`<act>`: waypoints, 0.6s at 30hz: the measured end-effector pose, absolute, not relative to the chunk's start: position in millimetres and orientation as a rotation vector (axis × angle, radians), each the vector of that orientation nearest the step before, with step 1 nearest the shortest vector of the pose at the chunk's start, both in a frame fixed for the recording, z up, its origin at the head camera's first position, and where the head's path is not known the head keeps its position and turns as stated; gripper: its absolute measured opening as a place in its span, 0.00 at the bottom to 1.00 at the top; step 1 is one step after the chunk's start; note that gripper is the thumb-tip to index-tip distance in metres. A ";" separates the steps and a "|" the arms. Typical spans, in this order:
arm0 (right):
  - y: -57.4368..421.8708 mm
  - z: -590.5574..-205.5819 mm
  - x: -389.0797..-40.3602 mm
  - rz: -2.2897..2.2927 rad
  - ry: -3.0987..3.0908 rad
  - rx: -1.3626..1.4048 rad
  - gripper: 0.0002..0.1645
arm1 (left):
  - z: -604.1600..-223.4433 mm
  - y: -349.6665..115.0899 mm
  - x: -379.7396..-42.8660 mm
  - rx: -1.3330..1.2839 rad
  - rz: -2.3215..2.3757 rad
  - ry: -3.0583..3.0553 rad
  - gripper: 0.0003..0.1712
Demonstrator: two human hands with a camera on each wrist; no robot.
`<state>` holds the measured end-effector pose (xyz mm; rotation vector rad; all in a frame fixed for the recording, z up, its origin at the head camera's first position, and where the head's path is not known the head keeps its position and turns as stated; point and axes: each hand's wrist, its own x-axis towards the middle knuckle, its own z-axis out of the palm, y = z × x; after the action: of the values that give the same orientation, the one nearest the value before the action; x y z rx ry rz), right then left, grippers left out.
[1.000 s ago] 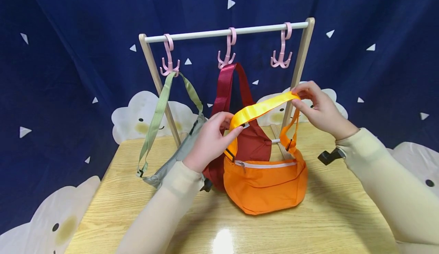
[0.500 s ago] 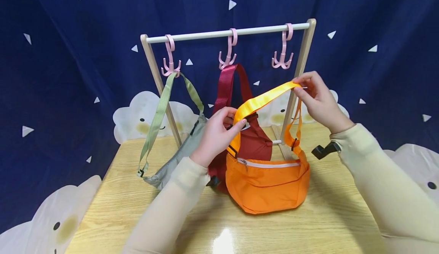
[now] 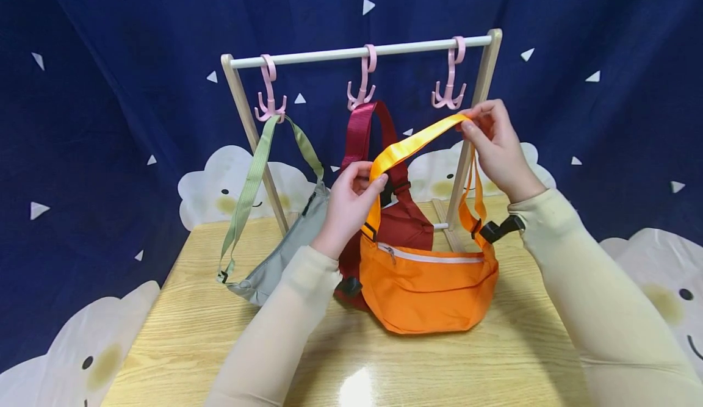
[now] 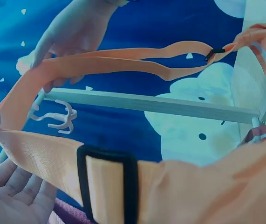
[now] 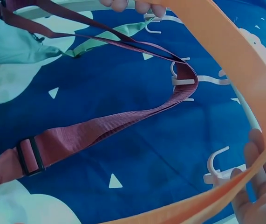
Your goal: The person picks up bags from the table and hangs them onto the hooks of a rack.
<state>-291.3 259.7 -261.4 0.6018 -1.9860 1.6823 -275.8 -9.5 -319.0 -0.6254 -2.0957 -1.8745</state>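
An orange shoulder bag (image 3: 434,291) with a white zipper hangs low over the wooden table, its strap (image 3: 420,141) stretched between both hands. My left hand (image 3: 351,202) pinches the strap near its left end, above the black slider buckle (image 4: 107,184). Higher up and to the right, my right hand (image 3: 497,144) pinches the strap's other bend, just below the right pink hook (image 3: 449,83). In the right wrist view the strap (image 5: 244,70) arches close to the camera, with the right hand's fingers (image 5: 258,186) against it.
A white rail (image 3: 324,56) on wooden posts carries three pink hooks. A grey-green bag (image 3: 291,254) hangs by its strap from the left hook (image 3: 270,99), a dark red bag (image 3: 406,230) from the middle hook (image 3: 362,86). Behind is a blue curtain (image 3: 137,90) with clouds.
Both hands have risen with the strap, the right one more, reaching nearly hook height. The orange bag has come up slightly. The two hung bags have stayed in place.
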 end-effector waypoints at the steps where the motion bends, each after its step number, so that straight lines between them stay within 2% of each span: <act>1: 259.4 -261.1 -292.4 1.669 -1.991 0.588 0.09 | -318.8 -8.9 -276.7 -0.625 -1.893 -2.080 0.19; 18: 267.7 -255.1 -306.1 1.489 -2.024 0.427 0.06 | -312.3 -9.5 -285.0 -0.595 -1.849 -2.140 0.20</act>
<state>-306.1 267.7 -255.1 0.4270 -2.0242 1.4891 -285.0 -9.5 -312.3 -0.5955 -2.1400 -1.8491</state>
